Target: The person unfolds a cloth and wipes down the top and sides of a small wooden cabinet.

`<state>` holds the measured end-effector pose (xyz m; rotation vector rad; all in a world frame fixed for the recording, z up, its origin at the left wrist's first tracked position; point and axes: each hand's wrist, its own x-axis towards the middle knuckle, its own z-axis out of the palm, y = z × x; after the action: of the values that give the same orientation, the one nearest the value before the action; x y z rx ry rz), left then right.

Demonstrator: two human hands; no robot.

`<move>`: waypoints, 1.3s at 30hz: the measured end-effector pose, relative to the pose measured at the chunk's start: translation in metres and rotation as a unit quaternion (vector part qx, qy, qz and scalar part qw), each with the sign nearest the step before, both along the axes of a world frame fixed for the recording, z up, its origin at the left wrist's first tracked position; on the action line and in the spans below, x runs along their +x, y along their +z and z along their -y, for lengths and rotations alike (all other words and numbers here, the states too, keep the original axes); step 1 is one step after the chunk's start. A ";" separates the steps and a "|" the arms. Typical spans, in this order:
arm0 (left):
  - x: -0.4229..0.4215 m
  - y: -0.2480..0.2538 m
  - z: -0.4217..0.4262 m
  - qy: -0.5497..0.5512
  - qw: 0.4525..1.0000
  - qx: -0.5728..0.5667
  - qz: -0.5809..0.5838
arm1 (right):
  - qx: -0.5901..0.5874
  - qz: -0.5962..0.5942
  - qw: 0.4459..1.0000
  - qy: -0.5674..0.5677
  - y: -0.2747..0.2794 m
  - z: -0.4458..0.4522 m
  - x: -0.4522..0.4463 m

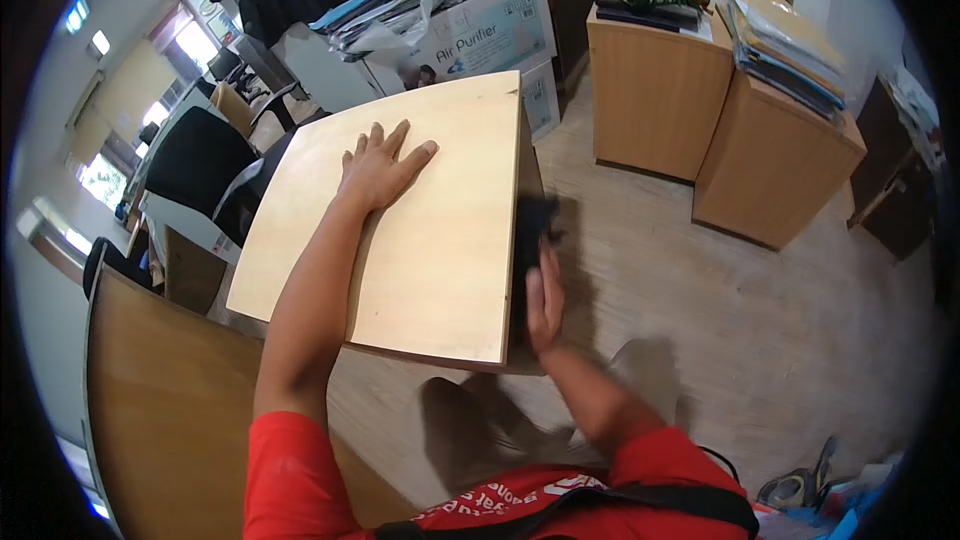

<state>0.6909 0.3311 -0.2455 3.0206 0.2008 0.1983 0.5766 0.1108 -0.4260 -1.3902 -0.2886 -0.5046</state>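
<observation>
A light wooden cabinet [450, 230] stands before me, its pale top tilted in the view. On that top my left hand [378, 172] lies flat with its fingers spread, holding nothing. Low at the cabinet's right side is my right hand [545, 302], its fingers close together around a dark cloth [538, 220] against the side panel. The cloth is blurred, and part of it is hidden by the hand and the cabinet's edge.
Behind stands an air purifier box [480, 45] piled with papers. Two wooden cabinets [655, 90] [770, 160] carrying folders are at the right. A black chair [200, 160] and a brown panel [170, 390] are at the left. Scissors [800, 485] lie low right.
</observation>
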 end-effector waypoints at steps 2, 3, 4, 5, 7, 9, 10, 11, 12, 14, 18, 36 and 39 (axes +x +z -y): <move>-0.001 -0.001 -0.001 -0.001 1.000 0.000 0.003 | 0.003 -0.122 0.992 0.003 -0.092 -0.003 -0.013; -0.002 0.000 -0.002 0.004 1.000 0.002 0.004 | 0.035 -0.223 0.974 0.007 -0.144 -0.013 -0.003; -0.004 -0.002 -0.002 0.000 1.000 0.002 0.003 | 0.035 -0.228 0.973 0.011 -0.161 -0.016 0.004; -0.001 -0.001 -0.001 -0.005 1.000 0.003 0.008 | 0.031 -0.233 0.972 0.017 -0.167 -0.018 0.023; 0.002 0.002 -0.001 -0.005 1.000 0.008 0.013 | 0.044 -0.217 0.975 0.018 -0.115 -0.021 0.064; 0.001 -0.001 -0.001 0.001 1.000 0.010 0.009 | 0.061 -0.204 0.977 0.019 -0.044 -0.013 0.050; 0.000 0.000 0.000 -0.003 1.000 0.005 0.010 | 0.039 -0.162 0.986 0.025 -0.028 -0.009 0.032; -0.003 0.000 0.000 -0.006 1.000 0.001 0.010 | 0.020 -0.120 0.992 0.032 -0.016 -0.006 0.010; -0.003 0.000 0.000 -0.005 1.000 0.000 0.010 | 0.005 -0.076 0.996 0.035 -0.006 -0.005 -0.009; -0.001 -0.001 -0.002 -0.004 1.000 0.001 0.006 | -0.035 0.018 0.999 0.030 0.002 0.004 -0.043; -0.001 0.003 -0.002 0.003 1.000 0.001 0.006 | -0.061 0.137 0.988 0.027 -0.058 0.006 -0.063; 0.000 0.001 -0.005 -0.012 1.000 0.018 -0.006 | -0.070 0.380 0.918 0.088 0.023 0.021 -0.016; 0.002 0.002 -0.007 -0.011 1.000 0.016 -0.007 | -0.052 0.374 0.917 0.127 0.024 0.021 0.006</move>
<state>0.6926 0.3378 -0.2437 3.0543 0.1680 0.1812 0.5823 0.0894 -0.4024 -1.1839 -1.1178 -0.7981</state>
